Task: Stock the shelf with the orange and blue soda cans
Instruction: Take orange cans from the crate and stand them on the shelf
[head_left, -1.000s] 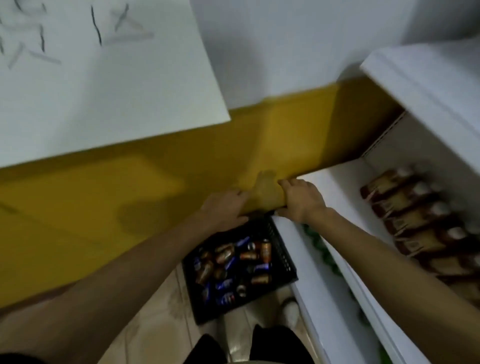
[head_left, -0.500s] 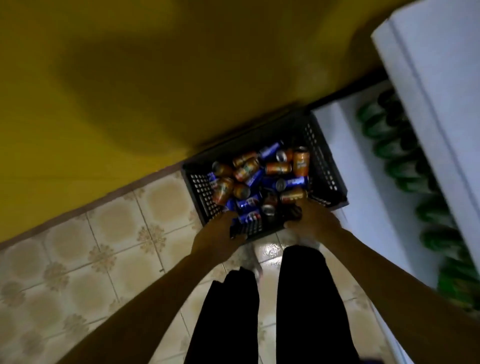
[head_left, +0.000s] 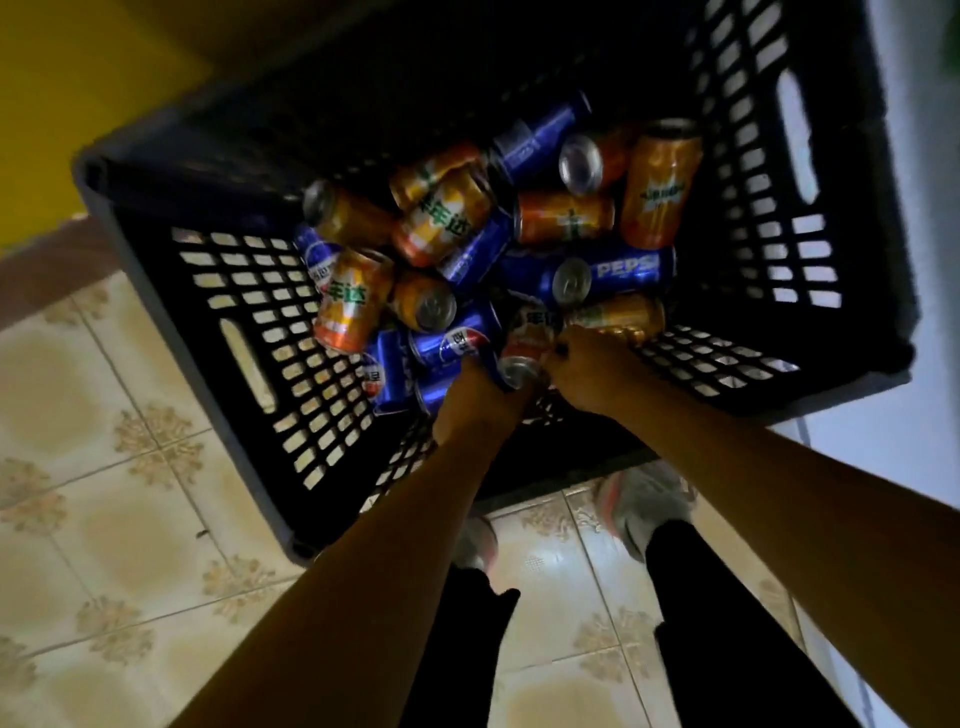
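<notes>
A black slatted crate (head_left: 249, 332) on the floor holds several orange soda cans (head_left: 660, 187) and blue soda cans (head_left: 618, 270) lying in a loose heap. Both of my hands reach into its near side. My left hand (head_left: 475, 402) is curled down over a blue can (head_left: 441, 345) at the near edge of the heap; its fingertips are hidden. My right hand (head_left: 589, 364) curls its fingers round an orange can (head_left: 621, 314) lying on its side. Another orange can (head_left: 530, 338) with its silver top towards me lies between the two hands.
The crate stands against a yellow wall (head_left: 78, 78) on beige patterned floor tiles (head_left: 104, 519). A white shelf unit (head_left: 924, 364) runs along the right side. My legs in black trousers and light shoes (head_left: 644, 504) stand just in front of the crate.
I have bent down from the shelf's height towards the crate. Both hands moved from the shelf edge past the crate's near rim and into the cans.
</notes>
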